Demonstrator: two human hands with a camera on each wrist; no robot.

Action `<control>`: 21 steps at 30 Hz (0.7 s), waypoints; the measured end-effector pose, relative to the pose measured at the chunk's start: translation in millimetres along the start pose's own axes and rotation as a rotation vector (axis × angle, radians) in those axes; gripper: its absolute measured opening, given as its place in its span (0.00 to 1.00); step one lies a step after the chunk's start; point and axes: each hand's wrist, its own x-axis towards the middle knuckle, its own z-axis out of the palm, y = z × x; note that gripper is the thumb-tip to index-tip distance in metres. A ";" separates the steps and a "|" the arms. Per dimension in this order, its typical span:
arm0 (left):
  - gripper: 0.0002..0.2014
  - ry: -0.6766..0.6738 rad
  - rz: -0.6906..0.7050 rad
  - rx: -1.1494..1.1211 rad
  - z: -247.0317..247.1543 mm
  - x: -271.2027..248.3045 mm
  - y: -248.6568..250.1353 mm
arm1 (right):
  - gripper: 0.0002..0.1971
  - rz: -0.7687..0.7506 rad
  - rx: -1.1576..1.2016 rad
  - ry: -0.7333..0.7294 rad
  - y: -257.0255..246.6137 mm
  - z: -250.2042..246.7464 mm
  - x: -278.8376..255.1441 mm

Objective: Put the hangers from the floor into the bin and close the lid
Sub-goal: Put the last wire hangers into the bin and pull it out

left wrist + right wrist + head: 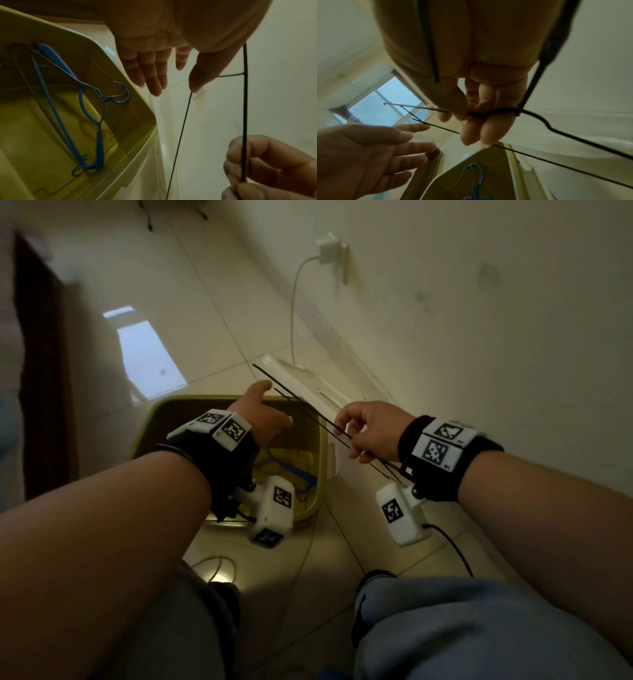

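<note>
Right hand [368,429] pinches black wire hanger [301,407] at its neck, held above bin [150,419] rim for drop-in; left hand [265,419] slack, fingers spread beside wire, likely steadying; blue hanger [68,108] in bin below left hand

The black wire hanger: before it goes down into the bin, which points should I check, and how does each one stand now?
1. Grip on the black wire hanger: the right hand pinches it. Ok.
2. Left hand free: fingers straight, above the bin, holding nothing. Ok.
3. Green bin open: no lid on top. Ok.
4. Room inside: only the blue hanger and a thin wire hanger lie on the bottom. Ok.
5. Hanger over the opening: it reaches past the bin's rim toward the white lid. Not ok.
6. More hangers on the floor: cannot tell.
</note>
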 end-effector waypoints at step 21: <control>0.08 0.416 -0.054 -0.626 -143.6 10.4 -48.2 | 0.06 -0.236 0.087 0.016 -115.6 57.7 41.4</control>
